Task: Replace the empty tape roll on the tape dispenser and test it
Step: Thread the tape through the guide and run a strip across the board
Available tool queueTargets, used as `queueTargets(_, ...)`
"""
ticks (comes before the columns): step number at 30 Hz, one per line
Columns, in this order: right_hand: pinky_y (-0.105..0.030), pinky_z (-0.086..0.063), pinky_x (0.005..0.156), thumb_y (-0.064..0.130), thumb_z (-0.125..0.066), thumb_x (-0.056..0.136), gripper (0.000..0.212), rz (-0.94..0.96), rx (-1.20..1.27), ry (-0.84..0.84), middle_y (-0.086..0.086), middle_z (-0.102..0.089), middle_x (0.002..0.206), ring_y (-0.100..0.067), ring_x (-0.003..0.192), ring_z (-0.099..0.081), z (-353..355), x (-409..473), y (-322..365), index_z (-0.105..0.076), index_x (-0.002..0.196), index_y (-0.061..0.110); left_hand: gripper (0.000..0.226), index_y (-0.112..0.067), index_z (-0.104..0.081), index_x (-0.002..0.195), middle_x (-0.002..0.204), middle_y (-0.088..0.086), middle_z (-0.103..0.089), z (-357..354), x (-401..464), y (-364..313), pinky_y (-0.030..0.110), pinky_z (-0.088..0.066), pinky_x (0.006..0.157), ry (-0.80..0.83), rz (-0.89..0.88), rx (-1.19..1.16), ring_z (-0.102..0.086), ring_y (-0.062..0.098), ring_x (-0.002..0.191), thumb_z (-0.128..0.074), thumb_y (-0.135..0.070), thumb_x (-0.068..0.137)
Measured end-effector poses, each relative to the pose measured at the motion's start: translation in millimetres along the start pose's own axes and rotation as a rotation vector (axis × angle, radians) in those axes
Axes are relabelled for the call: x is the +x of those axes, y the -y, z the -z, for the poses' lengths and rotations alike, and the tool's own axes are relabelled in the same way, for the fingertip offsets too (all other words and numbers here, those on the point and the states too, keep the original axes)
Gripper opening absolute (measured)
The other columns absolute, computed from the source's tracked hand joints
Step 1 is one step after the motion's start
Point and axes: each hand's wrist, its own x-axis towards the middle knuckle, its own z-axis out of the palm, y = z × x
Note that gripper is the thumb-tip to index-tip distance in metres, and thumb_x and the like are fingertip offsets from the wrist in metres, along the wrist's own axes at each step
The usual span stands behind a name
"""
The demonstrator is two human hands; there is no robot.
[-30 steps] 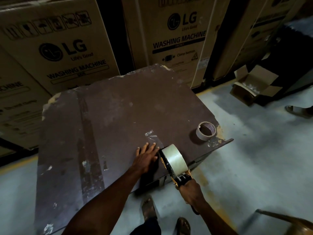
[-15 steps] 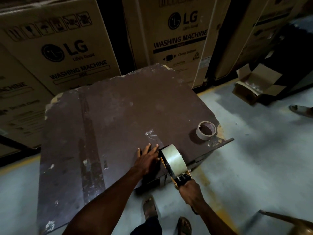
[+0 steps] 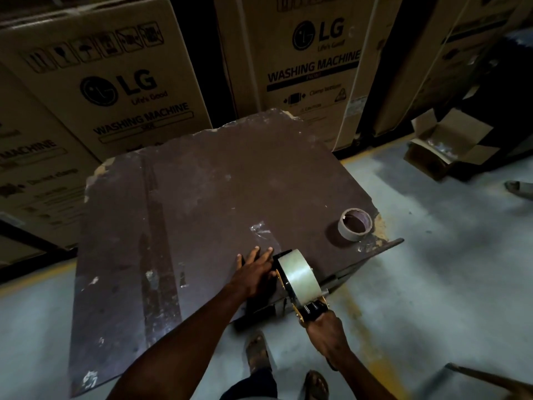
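A black and orange tape dispenser (image 3: 291,284) carrying a full pale tape roll (image 3: 301,277) lies against the near right part of the dark brown tabletop (image 3: 187,212). My right hand (image 3: 324,332) grips its handle below the table edge. My left hand (image 3: 253,271) presses flat on the tabletop just left of the dispenser's front, fingers straight. A strip of clear tape (image 3: 261,230) is stuck to the table just beyond my fingers. The empty tape core (image 3: 355,224) stands near the table's right corner.
Tall LG washing machine cartons (image 3: 115,90) stand close behind the table. An open small cardboard box (image 3: 450,145) sits on the grey floor at right. My feet (image 3: 258,352) are under the near edge. Another person's foot (image 3: 519,189) shows far right.
Both hands and the dispenser stay almost where they were; the left fingers have drawn closer together on the tabletop. The view has shifted slightly.
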Motion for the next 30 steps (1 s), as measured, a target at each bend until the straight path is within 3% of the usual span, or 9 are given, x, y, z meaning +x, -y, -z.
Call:
queueTargets(3, -0.036, -0.053, 0.069, 0.055, -0.068, 0.07, 0.05, 0.013, -0.007, 0.017, -0.008, -0.072, 0.092, -0.026, 0.079, -0.066, 2, -3, -5, -0.066, 0.103, 0.018, 0.044, -0.032, -0.04, 0.144, 0.166, -0.01, 0.005, 0, 0, 0, 0.07, 0.002, 0.114, 0.029, 0.009, 0.044, 0.01, 0.029, 0.153, -0.033, -0.047, 0.103)
queueTargets(8, -0.036, -0.056, 0.074, 0.048, -0.073, 0.074, 0.047, 0.054, -0.019, -0.011, -0.012, -0.073, 0.098, -0.034, 0.087, -0.068, 8, -10, -12, -0.067, 0.106, 0.014, 0.053, -0.043, -0.017, 0.153, 0.166, -0.009, 0.005, 3, -1, -6, 0.071, 0.004, 0.113, 0.032, 0.024, 0.065, 0.013, 0.029, 0.152, -0.026, -0.053, 0.102)
queueTargets(14, -0.034, -0.054, 0.077, 0.044, -0.074, 0.077, 0.044, 0.072, 0.002, 0.0, -0.012, -0.073, 0.103, -0.031, 0.09, -0.067, 12, -15, -9, -0.067, 0.108, 0.013, 0.042, -0.034, -0.039, 0.145, 0.166, -0.004, 0.011, 1, -4, -15, 0.074, 0.005, 0.111, 0.055, 0.019, 0.08, 0.017, 0.035, 0.15, -0.033, -0.042, 0.104)
queueTargets(17, -0.033, -0.054, 0.075, 0.043, -0.075, 0.078, 0.044, 0.063, 0.004, 0.013, -0.009, -0.072, 0.099, -0.027, 0.086, -0.067, 13, -17, -11, -0.066, 0.11, 0.014, 0.029, -0.03, -0.054, 0.126, 0.165, 0.001, 0.018, -4, -4, -19, 0.078, 0.007, 0.107, 0.077, 0.005, 0.084, 0.024, 0.04, 0.147, -0.04, -0.04, 0.102)
queueTargets(19, -0.029, -0.052, 0.073, 0.041, -0.075, 0.08, 0.044, 0.062, 0.01, 0.024, -0.008, -0.072, 0.098, -0.024, 0.083, -0.065, 13, -17, -13, -0.065, 0.112, 0.012, 0.024, -0.031, -0.054, 0.121, 0.163, 0.002, 0.024, -10, -5, -18, 0.08, 0.01, 0.104, 0.08, -0.009, 0.103, 0.029, 0.043, 0.145, -0.042, -0.04, 0.101)
queueTargets(23, -0.031, -0.054, 0.074, 0.044, -0.075, 0.08, 0.047, 0.073, -0.008, 0.025, -0.006, -0.071, 0.096, -0.023, 0.084, -0.067, 15, -14, -14, -0.064, 0.112, 0.012, 0.036, -0.041, -0.04, 0.136, 0.161, -0.005, 0.03, -12, -7, -16, 0.081, 0.015, 0.1, 0.099, -0.054, 0.149, 0.035, 0.041, 0.142, -0.039, -0.044, 0.1)
queueTargets(30, -0.026, -0.048, 0.07, 0.041, -0.074, 0.08, 0.041, 0.08, -0.039, 0.023, -0.002, -0.065, 0.088, -0.021, 0.078, -0.062, 20, -11, -16, -0.065, 0.109, 0.013, 0.04, -0.034, -0.059, 0.125, 0.162, -0.007, 0.028, 8, -8, -19, 0.081, 0.01, 0.103, 0.205, -0.072, 0.235, 0.033, 0.044, 0.142, -0.04, -0.056, 0.096)
